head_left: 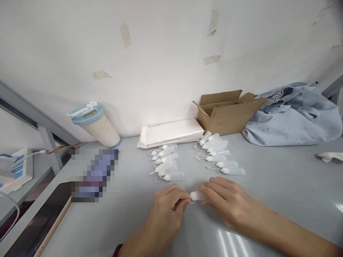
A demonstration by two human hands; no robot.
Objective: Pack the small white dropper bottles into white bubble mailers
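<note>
Both my hands meet over the grey table [281,178] near its front edge. My right hand [227,203] grips a small translucent dropper bottle [196,195] by its body. My left hand [167,208] pinches the bottle's white tip or cap, fingers closed. Just beyond my hands lie two rows of similar small bottles with looped tethers, a left group [166,162] and a right group [218,153].
A stack of white plastic bags [171,132] lies against the wall, beside an open cardboard box [226,114] and a blue cloth bundle [292,117]. A blue-lidded tumbler [95,123] stands at left, with a blurred object [93,175], a dark phone [43,221] and a power strip [16,169].
</note>
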